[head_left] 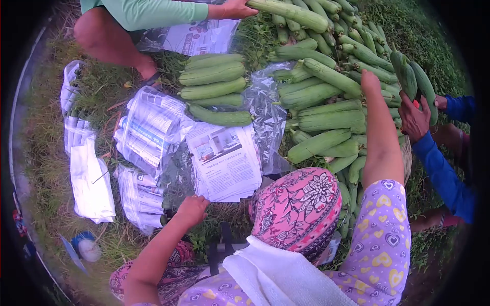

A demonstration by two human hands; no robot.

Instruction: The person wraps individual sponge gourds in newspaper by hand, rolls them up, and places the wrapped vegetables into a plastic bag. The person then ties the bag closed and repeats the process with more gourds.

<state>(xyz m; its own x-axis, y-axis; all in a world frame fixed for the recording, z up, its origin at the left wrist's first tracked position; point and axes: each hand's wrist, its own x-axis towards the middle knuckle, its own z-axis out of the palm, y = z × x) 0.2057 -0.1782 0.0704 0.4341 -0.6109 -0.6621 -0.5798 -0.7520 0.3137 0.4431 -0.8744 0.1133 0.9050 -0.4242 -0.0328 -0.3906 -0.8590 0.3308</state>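
My right hand (371, 84) reaches far into the gourd pile and appears closed around the end of a pale green sponge gourd (331, 77); its fingers are largely hidden. By the lower left corner of a stack of newspaper sheets (227, 171), my left hand (193, 210) has its fingers bent, and what they pinch is hidden. Clear plastic (268, 112) shows under the sheets and to their right. One gourd (220, 116) lies just above the stack, below a row of several more gourds (212, 74).
Across from me, a green-sleeved person's hand (239, 9) grips a gourd (291, 14). At right, a blue-sleeved person's hands (416, 117) hold two gourds (406, 76). Newspaper-wrapped bundles in plastic bags (148, 127) lie left on grass. My patterned knee (301, 211) rises between my arms.
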